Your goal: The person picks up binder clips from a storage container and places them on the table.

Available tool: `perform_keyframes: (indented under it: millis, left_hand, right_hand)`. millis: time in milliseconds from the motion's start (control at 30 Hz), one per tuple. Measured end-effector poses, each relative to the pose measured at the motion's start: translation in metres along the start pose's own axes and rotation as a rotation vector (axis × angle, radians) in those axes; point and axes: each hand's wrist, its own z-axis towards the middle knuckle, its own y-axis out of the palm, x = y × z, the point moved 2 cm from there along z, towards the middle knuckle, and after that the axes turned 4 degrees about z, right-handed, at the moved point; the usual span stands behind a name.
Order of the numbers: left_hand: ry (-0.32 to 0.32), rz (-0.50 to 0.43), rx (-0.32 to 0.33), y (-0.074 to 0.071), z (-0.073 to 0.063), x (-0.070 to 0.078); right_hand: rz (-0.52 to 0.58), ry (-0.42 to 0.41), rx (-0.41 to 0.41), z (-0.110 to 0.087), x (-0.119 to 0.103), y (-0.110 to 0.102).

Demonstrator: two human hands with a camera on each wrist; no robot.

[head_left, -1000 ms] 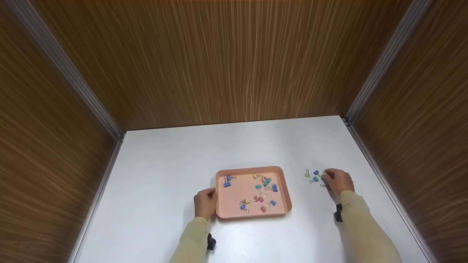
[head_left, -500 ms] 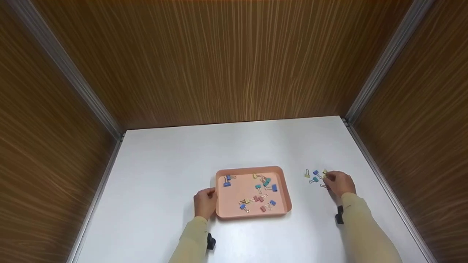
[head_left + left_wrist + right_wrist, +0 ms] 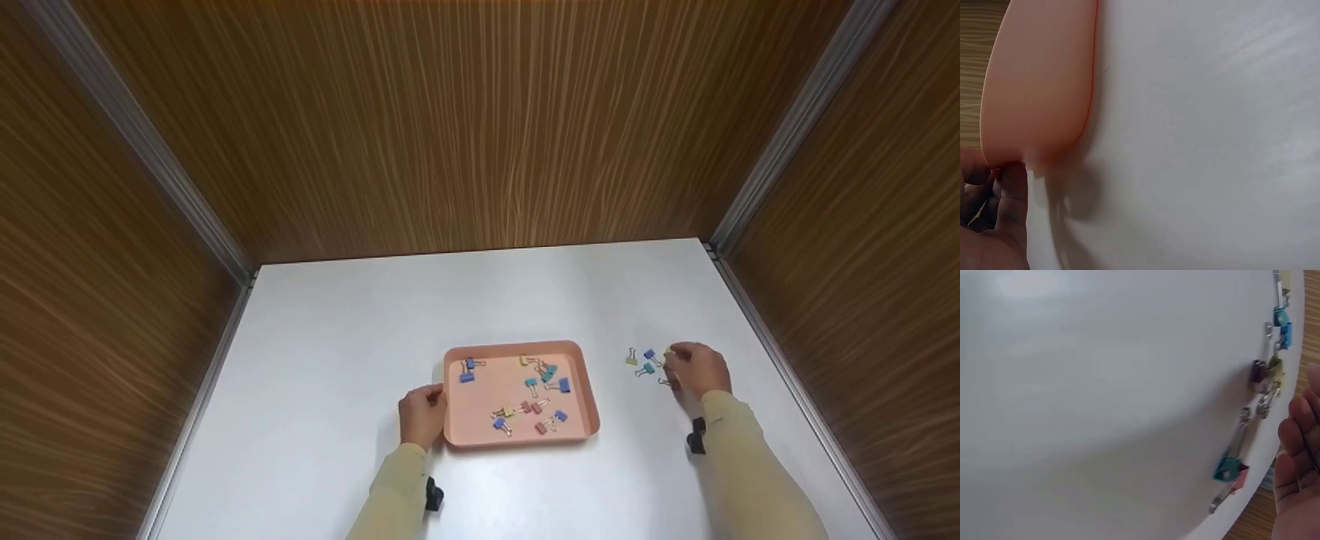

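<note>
We see the left hand (image 3: 421, 418) pinching the tray (image 3: 517, 444) of binder clips (image 3: 564, 385) at its left edge. Whether the right hand (image 3: 700, 370), beside loose clips (image 3: 649, 369) toward the worktop's (image 3: 337, 337) right edge, grips one, we cannot tell; its wrist view adds a teal clip (image 3: 1226, 468), hidden from the head view.

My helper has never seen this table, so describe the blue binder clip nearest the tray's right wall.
On the white table, find the pink tray held by the left hand. Look inside, about midway along its right wall, just right of the teal clips. The blue binder clip there, silver handles pointing left, sits closest to that wall and looks bigger than the other blue clips.
</note>
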Motion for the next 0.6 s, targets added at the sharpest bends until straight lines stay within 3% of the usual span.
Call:
perform_keyframes:
  millis: [233,600]
  left_hand:
    - [0.056,-0.007,0.017,0.0,-0.001,-0.001]
    - [0.016,-0.006,0.01,0.003,-0.006,-0.004]
  right_hand:
    - [-0.005,-0.104,0.057,0.006,-0.036,0.004]
    - [0.054,-0.173,0.002,0.016,-0.096,0.041]
